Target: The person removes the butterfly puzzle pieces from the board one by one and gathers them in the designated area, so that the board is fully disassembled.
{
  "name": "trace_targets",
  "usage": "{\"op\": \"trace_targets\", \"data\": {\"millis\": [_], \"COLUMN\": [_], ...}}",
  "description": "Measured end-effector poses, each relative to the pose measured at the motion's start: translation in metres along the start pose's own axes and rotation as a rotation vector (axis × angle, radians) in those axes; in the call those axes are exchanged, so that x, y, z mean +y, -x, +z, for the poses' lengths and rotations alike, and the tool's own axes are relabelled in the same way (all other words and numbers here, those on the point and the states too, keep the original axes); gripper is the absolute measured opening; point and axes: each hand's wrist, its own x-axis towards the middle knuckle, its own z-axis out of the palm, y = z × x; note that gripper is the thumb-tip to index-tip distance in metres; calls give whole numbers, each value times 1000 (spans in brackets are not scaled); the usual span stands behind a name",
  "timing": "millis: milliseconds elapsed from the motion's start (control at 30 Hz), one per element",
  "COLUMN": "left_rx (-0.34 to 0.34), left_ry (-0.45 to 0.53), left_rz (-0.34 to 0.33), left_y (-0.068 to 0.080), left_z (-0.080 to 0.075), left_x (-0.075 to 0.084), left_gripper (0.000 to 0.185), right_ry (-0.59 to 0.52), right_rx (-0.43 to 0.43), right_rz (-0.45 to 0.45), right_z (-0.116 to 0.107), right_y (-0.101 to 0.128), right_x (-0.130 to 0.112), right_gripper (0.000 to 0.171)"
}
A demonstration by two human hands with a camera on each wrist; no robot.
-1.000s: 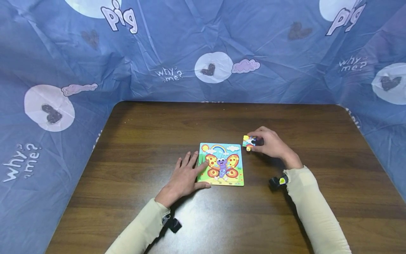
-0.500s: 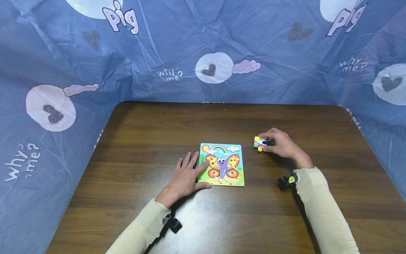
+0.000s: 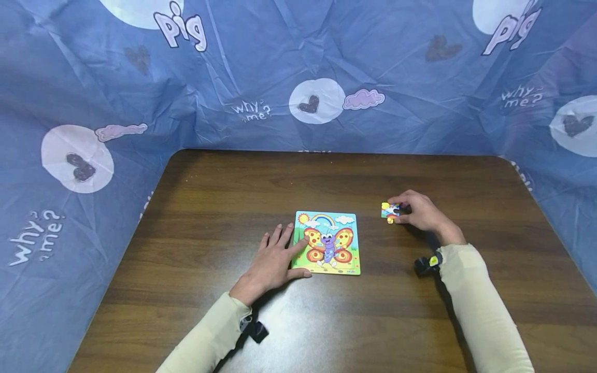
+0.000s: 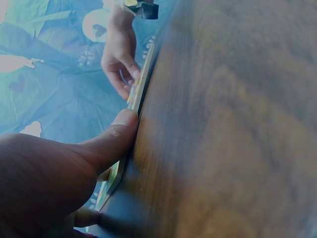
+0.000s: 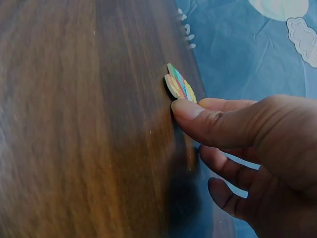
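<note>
Left hand (image 3: pixel 272 264): flat, palm down, fingers spread and straight, forearm sleeved. Right hand (image 3: pixel 417 211): extended forward, fingers curled in a pinch, forearm sleeved.

Right hand (image 3: pixel 420 211) with pinched puzzle piece (image 3: pixel 389 211) has slid rightward across table (image 3: pixel 224 197), away from butterfly puzzle board (image 3: pixel 328 242). A second ago piece lay just beside board's upper right corner; half a second ago gap had opened; now piece well apart from board. Right forearm and wrist-worn camera (image 3: pixel 426 264) shifted right with hand.
</note>
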Motion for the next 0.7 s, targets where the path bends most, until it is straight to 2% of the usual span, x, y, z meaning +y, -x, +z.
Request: {"op": "trace_targets", "data": {"millis": [367, 700], "left_rx": [-4, -1], "left_ry": [2, -4], "left_rz": [2, 2], "left_y": [0, 0], "left_z": [0, 1], "left_x": [0, -1], "left_gripper": [78, 79], "right_ry": [-43, -52], "right_rx": [-27, -36], "right_rz": [47, 39], "right_z": [-1, 0], "right_y": [-3, -4], "right_x": [6, 8], "right_gripper": [47, 46]}}
